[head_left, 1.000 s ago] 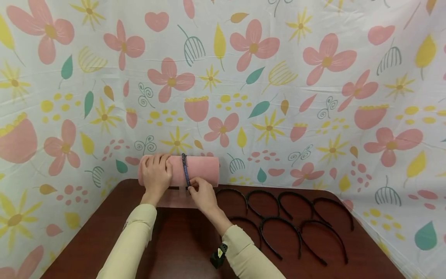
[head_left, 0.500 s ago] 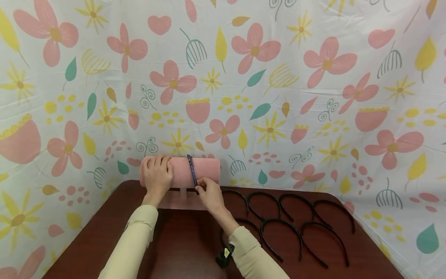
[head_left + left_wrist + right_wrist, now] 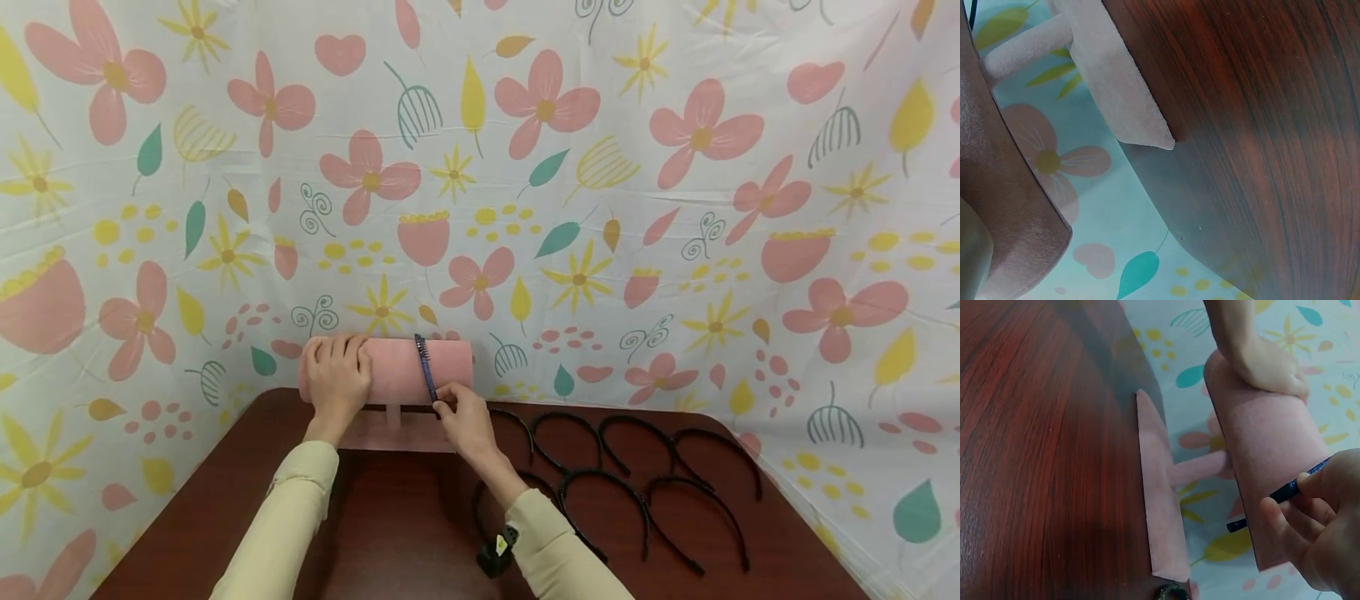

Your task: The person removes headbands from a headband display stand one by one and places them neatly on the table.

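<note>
A pink, plush headband stand point(image 3: 393, 358) with a horizontal cylinder on a short post stands at the table's back left. My left hand point(image 3: 339, 379) grips the cylinder's left end, fingers bent over its top. Across the right half of the cylinder lies a dark blue, toothed headband point(image 3: 426, 367), slightly tilted. Its near end is pinched between thumb and fingers of my right hand point(image 3: 465, 421). In the right wrist view, the glittery blue headband point(image 3: 1285, 492) shows between thumb and fingertip, and its other dark tip point(image 3: 1237, 525) sticks out beyond the cylinder's edge.
On the right of the dark red wooden table point(image 3: 405, 533) lie several black headbands point(image 3: 603, 471) in two rows. The stand's flat pink base point(image 3: 360, 433) rests near the back edge. A flower-patterned cloth point(image 3: 570, 192) hangs close behind the table.
My right hand has moved to the right, sliding the blue headband along the cylinder toward its right end. My left hand has kept its hold on the stand.
</note>
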Available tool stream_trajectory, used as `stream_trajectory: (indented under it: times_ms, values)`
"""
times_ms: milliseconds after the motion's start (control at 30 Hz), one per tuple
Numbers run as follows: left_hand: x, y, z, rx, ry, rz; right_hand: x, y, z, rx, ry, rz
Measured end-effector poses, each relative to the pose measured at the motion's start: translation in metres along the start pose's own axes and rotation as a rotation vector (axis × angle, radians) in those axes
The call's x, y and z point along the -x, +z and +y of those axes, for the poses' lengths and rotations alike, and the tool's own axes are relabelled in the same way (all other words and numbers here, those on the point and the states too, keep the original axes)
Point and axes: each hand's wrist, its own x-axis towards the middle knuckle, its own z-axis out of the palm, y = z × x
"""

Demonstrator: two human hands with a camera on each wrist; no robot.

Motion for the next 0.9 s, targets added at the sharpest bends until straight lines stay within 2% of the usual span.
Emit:
stream_trajectory:
  times_ms: [233, 467, 900]
  values:
    - [0.0, 0.0, 0.0, 0.003, 0.003, 0.008, 0.001, -0.008, 0.005, 0.01, -0.018, 0.023]
    - [0.0, -0.001, 0.0, 0.007, -0.01, -0.012, 0.002, -0.018, 0.01, -0.02, 0.009, 0.008]
    - [0.0, -0.003, 0.001, 0.021, -0.016, -0.023, 0.006, -0.037, 0.023, 0.02, 0.017, -0.004]
